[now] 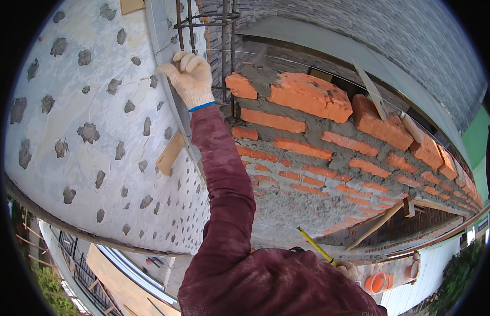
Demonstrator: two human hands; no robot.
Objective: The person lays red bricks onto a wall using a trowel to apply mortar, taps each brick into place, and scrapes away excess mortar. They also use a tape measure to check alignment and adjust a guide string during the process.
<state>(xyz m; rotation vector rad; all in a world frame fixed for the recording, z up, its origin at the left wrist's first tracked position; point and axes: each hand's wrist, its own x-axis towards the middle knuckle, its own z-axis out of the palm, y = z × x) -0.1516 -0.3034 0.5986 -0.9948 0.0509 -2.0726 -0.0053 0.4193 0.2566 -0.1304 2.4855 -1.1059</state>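
My left hand (189,76), in a pale work glove with a blue cuff, is raised beside a grey vertical board edge (174,105). Its fingers are curled and the thumb points left; whatever lies inside them is hidden. A thin string (255,54) stretches from near this hand to the right above the brick wall (274,120). Low on the right, my gloved right hand (348,269) is partly covered by my body. From it sticks out the yellow blade of a tape measure (314,244). A trowel (372,94) rests on the wall's top bricks, its wooden handle towards the right.
Steel reinforcing bars (225,31) rise behind my left hand. To the left stands a white panel (108,158) with grey mortar dabs, and a wooden block (170,152) sits at its edge. An orange bucket (376,282) is below right, near a wooden pole (375,226).
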